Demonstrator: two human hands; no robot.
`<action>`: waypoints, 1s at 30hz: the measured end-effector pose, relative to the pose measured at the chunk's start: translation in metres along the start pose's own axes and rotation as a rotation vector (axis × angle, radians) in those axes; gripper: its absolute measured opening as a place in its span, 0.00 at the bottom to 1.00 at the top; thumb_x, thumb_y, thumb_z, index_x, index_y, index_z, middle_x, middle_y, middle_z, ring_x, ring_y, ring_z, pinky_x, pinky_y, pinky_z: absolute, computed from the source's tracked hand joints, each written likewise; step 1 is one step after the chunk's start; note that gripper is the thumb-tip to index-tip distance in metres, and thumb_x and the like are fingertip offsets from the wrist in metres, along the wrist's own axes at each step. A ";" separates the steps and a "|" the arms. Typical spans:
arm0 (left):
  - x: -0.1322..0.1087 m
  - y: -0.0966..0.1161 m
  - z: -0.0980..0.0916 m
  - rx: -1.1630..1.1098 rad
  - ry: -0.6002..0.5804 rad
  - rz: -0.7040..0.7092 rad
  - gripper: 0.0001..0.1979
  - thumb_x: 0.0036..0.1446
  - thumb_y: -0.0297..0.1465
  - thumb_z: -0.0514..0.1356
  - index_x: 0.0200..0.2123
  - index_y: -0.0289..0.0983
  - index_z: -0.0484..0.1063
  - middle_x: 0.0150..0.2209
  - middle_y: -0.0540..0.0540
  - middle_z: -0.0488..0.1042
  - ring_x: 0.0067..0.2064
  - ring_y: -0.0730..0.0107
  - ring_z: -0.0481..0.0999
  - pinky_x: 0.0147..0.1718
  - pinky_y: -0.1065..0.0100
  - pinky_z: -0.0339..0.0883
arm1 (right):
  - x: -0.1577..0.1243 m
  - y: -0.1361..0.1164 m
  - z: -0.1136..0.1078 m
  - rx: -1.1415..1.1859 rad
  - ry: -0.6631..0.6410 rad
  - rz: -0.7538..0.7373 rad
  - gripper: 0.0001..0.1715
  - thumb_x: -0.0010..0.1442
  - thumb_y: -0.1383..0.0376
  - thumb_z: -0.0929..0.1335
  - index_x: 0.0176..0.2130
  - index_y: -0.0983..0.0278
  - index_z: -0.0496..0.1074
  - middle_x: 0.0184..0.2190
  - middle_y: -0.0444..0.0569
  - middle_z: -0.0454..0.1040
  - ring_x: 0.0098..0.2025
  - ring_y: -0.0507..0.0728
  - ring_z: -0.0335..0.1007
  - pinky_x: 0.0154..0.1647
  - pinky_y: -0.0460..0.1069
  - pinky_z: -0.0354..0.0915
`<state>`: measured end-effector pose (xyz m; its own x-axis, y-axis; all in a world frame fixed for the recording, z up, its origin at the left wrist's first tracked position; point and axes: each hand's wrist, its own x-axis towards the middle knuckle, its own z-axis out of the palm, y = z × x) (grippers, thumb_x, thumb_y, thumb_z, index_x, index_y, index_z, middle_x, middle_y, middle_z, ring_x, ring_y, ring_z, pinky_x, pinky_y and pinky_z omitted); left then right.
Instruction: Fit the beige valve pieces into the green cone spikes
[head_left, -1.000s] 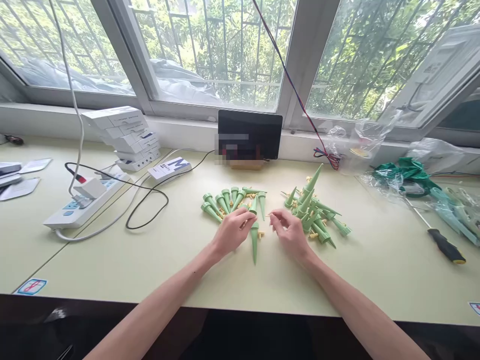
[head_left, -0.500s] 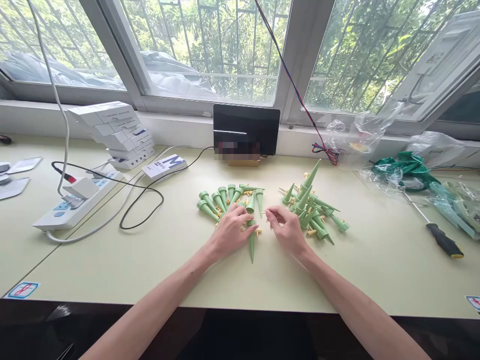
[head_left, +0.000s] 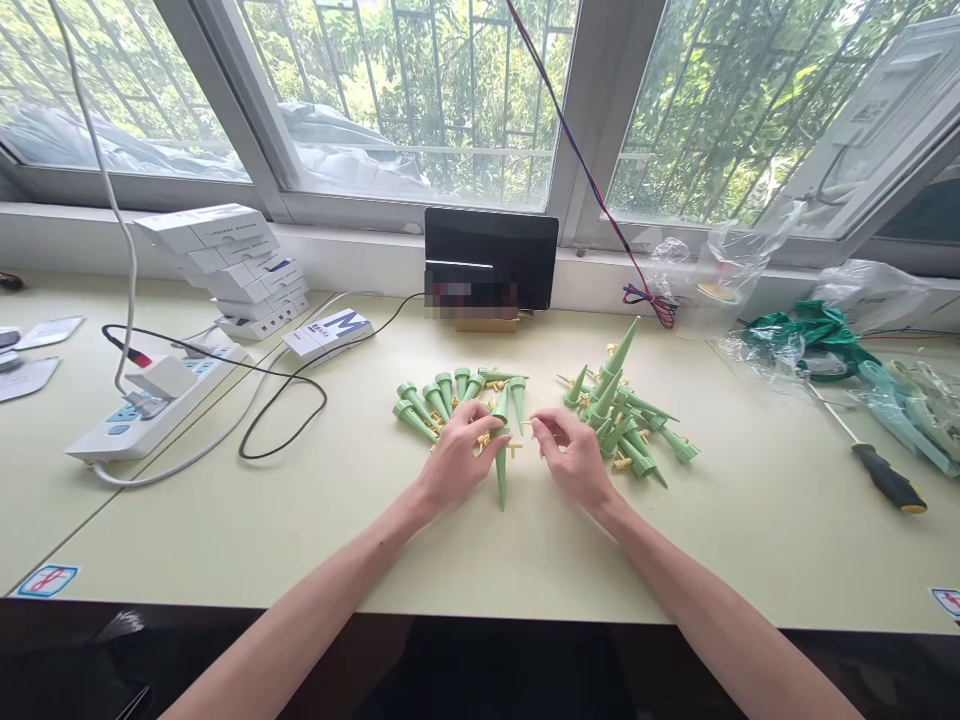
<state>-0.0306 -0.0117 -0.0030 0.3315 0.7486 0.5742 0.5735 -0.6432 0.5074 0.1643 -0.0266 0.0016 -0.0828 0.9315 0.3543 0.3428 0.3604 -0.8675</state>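
My left hand [head_left: 463, 455] is closed with thumb and fingers on the capped end of a green plant watering spike [head_left: 502, 485], whose point faces me. A small yellow valve [head_left: 516, 447] sticks out sideways beside that cap. Across from it, my right hand [head_left: 571, 452] pinches a thin, pale yellow piece [head_left: 526, 422] between thumb and forefinger; its full shape is hidden by the fingers. Several green spikes [head_left: 414, 413] lie fanned out beyond my left hand. To the right of my right hand is a jumbled pile of spikes with yellow valves [head_left: 622, 464].
A black tablet [head_left: 491, 255] stands at the back by the window. On the left are a power strip [head_left: 161, 400], looping cables, a white box [head_left: 328, 335] and stacked white boxes [head_left: 240, 265]. A screwdriver [head_left: 889, 478] and plastic bags [head_left: 889, 285] lie at the right.
My left hand's fingers have drawn in around the spike's cap, and the spike has shifted slightly away from me. My right hand has barely moved, still pinching the thin yellow piece.
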 end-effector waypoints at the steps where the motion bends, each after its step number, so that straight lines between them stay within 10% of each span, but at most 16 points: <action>1: 0.001 0.001 -0.001 -0.011 0.023 -0.011 0.02 0.61 0.29 0.61 0.38 0.38 0.74 0.36 0.47 0.67 0.36 0.69 0.70 0.35 0.66 0.68 | 0.000 0.000 0.000 0.000 0.001 0.002 0.14 0.66 0.56 0.65 0.39 0.63 0.73 0.32 0.49 0.74 0.28 0.53 0.68 0.30 0.48 0.68; 30: 0.003 0.006 -0.003 -0.124 0.117 -0.043 0.02 0.63 0.30 0.60 0.37 0.39 0.72 0.39 0.47 0.67 0.30 0.76 0.70 0.28 0.70 0.70 | -0.002 0.006 0.004 0.020 -0.106 0.012 0.14 0.66 0.55 0.66 0.40 0.62 0.73 0.34 0.49 0.76 0.26 0.53 0.69 0.28 0.49 0.67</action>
<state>-0.0281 -0.0141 0.0038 0.2148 0.7566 0.6176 0.4857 -0.6313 0.6046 0.1630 -0.0258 -0.0050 -0.1783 0.9352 0.3061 0.3253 0.3496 -0.8786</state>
